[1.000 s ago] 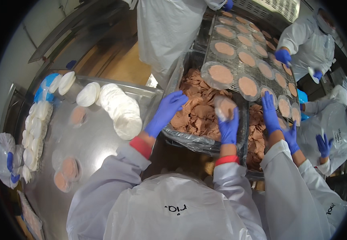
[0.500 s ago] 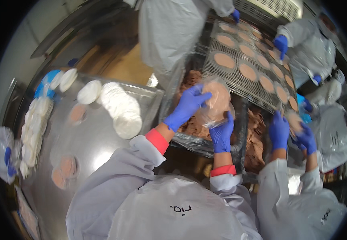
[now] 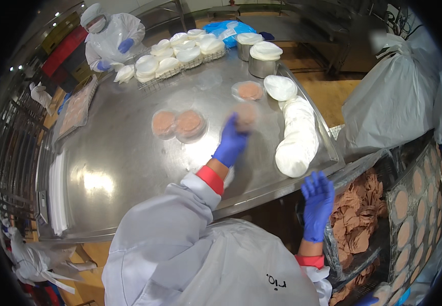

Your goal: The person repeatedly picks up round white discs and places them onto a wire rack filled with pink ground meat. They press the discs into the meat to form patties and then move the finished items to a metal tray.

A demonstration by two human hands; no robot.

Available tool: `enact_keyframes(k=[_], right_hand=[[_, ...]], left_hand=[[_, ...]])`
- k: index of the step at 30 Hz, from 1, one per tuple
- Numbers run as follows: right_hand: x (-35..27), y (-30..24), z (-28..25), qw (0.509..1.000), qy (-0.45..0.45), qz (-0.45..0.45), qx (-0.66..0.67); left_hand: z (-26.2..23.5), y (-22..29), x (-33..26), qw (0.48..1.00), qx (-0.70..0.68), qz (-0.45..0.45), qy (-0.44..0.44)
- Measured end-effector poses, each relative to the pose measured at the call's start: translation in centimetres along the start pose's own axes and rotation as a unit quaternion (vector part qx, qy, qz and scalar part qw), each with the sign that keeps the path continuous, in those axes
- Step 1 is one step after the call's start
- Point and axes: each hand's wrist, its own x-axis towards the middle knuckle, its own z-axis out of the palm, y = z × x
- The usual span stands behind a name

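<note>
My left hand (image 3: 230, 142), in a blue glove, is closed on a round pink patty (image 3: 247, 118) over the steel table; motion blurs the patty. Just beyond it, another patty (image 3: 250, 91) rests on clear film. Two overlapping patty stacks (image 3: 189, 124) with film around them lie to the left. My right hand (image 3: 318, 204), also gloved in blue, is open with its fingers spread and nothing in it. It is beside the table's near right corner, close to the black-lined bin (image 3: 354, 224) of torn pink meat pieces.
A toppled row of white discs (image 3: 298, 137) lines the table's (image 3: 124, 194) right edge. Steel pots (image 3: 263, 66) topped with discs and a wire rack (image 3: 180, 65) of disc stacks stand at the back. Patties cover a mesh conveyor (image 3: 407, 229) at right. A person (image 3: 114, 38) stands beyond the table.
My view has turned left from the conveyor to the table. The filmed patty held between both hands is gone from my right hand; my left now has a patty over the table.
</note>
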Motion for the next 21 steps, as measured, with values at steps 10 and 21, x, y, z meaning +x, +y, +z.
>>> enact_keyframes(k=[10,21], right_hand=[[-2.9,-10.1,-12.9,0.850,0.306,-0.278,0.328],[-5.5,-16.3,-19.3,0.786,0.382,-0.403,0.271]], left_hand=[[13.3,-32.9,3.5,0.909,0.260,-0.318,0.066],[18.0,-42.6,2.8,0.882,0.385,-0.267,-0.047]])
